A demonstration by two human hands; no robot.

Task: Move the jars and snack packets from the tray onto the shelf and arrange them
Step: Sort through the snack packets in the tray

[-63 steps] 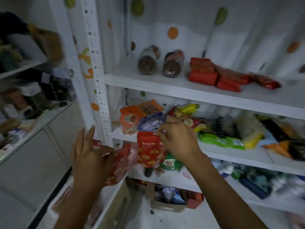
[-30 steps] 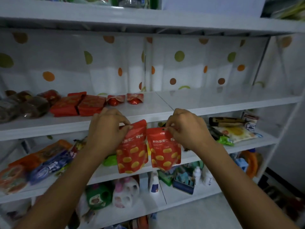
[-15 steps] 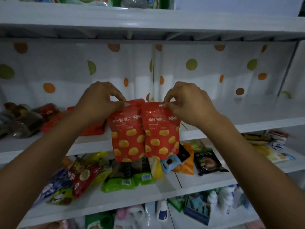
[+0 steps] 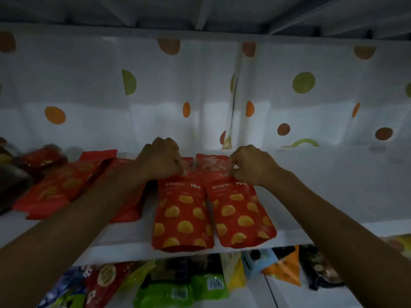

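At the shelf (image 4: 333, 196) front edge, left hand (image 4: 161, 160) and right hand (image 4: 251, 165) each pinch a red packet's top, bare board rightward.

1. Two red snack packets with yellow spots lie flat, side by side and touching, on a white shelf (image 4: 333, 196), their bottom ends at its front edge.
2. The left hand (image 4: 161, 161) pinches the top of the left packet (image 4: 181, 218); the right hand (image 4: 251, 165) pinches the top of the right packet (image 4: 240, 214).
3. To the left lie more red packets (image 4: 64, 187), partly under the left forearm, blurred.
4. Behind the shelf hangs a white curtain (image 4: 200, 96) with orange, green and brown dots.
5. The shelf below (image 4: 289, 296) holds mixed packets: a green pack (image 4: 178, 292) and an orange pack (image 4: 287, 272), among others.
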